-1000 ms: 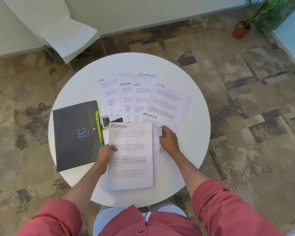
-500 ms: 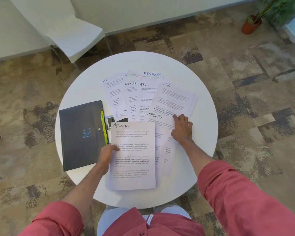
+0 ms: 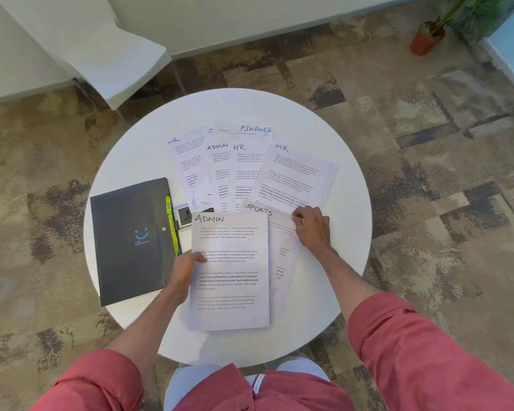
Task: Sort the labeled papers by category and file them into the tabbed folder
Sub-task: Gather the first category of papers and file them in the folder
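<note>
A round white table is shown from above, with a fan of labelled sheets spread across its far half. The dark tabbed folder lies closed at the left, its long axis running near to far and its yellow-green tabs along the right edge, facing the papers. Just beside those tabs, the ADMIN sheet is laid lengthwise toward the person, overlapping the SPORTS sheet. The ADMIN sheet is gripped at its left edge by the left hand, thumb on top; this hand is judged the nearer to the folder, which lies directly to its left. The right hand is set with curled fingers at the far right corner of the SPORTS sheet, where an HR sheet meets it; which of the two is pinched, if either, cannot be told.
</note>
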A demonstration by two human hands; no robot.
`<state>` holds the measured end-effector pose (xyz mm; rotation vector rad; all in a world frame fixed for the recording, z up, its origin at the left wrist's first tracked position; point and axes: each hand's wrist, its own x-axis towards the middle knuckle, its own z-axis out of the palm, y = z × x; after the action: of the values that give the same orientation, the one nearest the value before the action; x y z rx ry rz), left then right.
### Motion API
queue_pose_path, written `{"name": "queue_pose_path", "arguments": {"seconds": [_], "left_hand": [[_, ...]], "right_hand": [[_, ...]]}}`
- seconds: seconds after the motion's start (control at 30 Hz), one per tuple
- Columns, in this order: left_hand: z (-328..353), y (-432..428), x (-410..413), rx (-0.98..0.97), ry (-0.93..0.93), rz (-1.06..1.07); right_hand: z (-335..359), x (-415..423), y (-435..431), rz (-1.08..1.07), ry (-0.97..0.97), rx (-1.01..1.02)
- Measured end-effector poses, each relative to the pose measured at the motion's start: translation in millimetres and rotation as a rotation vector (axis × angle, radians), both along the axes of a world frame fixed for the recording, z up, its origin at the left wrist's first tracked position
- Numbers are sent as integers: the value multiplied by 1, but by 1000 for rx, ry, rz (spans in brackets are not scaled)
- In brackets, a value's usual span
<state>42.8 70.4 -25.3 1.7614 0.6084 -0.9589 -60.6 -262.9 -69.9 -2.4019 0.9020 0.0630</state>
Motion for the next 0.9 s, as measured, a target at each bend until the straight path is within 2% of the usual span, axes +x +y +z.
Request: {"name": "queue_pose_path", "arguments": {"seconds": [0.17, 0.27, 0.37, 0.47, 0.57, 0.8, 0.9], "left_hand": [[-3, -9, 3, -20, -4, -27], [-4, -13, 5, -21, 1, -26], [-6, -16, 7, -12, 6, -10], [-5, -21, 9, -12, 15, 4], [-4, -26, 13, -26, 14, -11], [-3, -37, 22, -13, 22, -38], [-4, -40, 24, -11, 30, -36]], "right_hand": [[4, 8, -3, 67, -44, 32], [5, 16, -9, -112, -34, -65], [7, 23, -20, -321, 105, -73], [8, 28, -27, -330, 248, -38], [6, 31, -25, -342, 286, -38], [6, 40, -25, -412, 315, 1], [3, 40, -30, -507, 233, 78]]}}
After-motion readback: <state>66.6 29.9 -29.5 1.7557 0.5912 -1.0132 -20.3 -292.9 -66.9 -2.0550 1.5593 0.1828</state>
